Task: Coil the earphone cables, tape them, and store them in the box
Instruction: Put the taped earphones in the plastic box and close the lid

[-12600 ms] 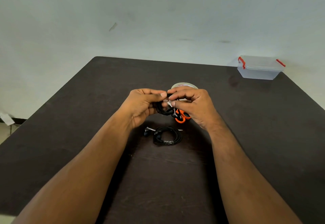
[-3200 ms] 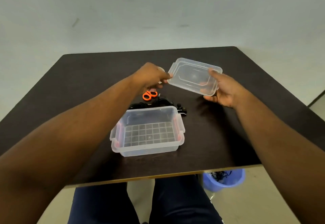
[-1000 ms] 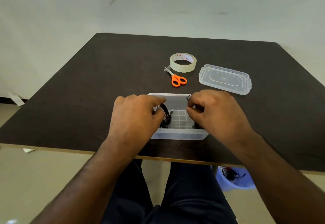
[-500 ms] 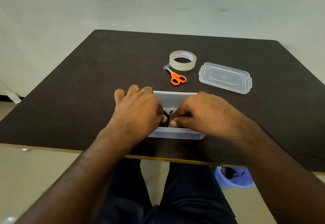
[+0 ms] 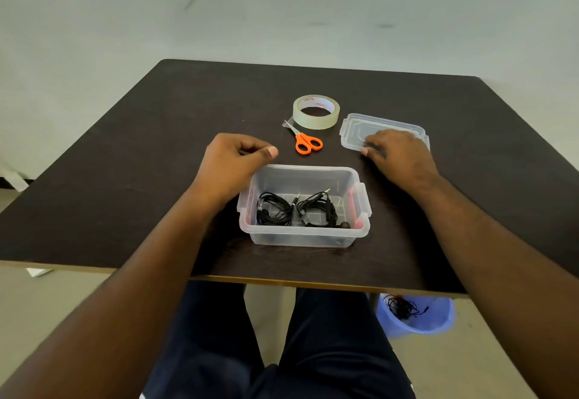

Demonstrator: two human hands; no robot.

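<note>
Reaching out over the lid [image 5: 357,131], the right hand [image 5: 399,156] lies across its near end, fingers spread and touching the clear plastic, not yet visibly curled under an edge. That is the hand for the job: the lid sits on the surface beyond and to the right of the box [image 5: 302,237], its long axis running left to right and slightly away, roughly parallel to the box, so a short pull toward the body and leftward should bring it over the rim. The left hand [image 5: 235,163] hovers just behind the box's far-left corner, fingers loosely curled with the thumb out, gripping nothing. Inside the box, two coiled earphone cables [image 5: 274,210] lie side by side on the floor of it, plugs pointing up toward the far wall. The scissors [image 5: 305,142] and the tape roll [image 5: 316,112] rest beyond the box, between the two hands. A blue bin [image 5: 416,317] stands on the floor under the surface's edge.

Half a second ago both hands were down in the box, covering the coils; now they are out, the coils lie in plain sight, and the right has crossed to the lid.
</note>
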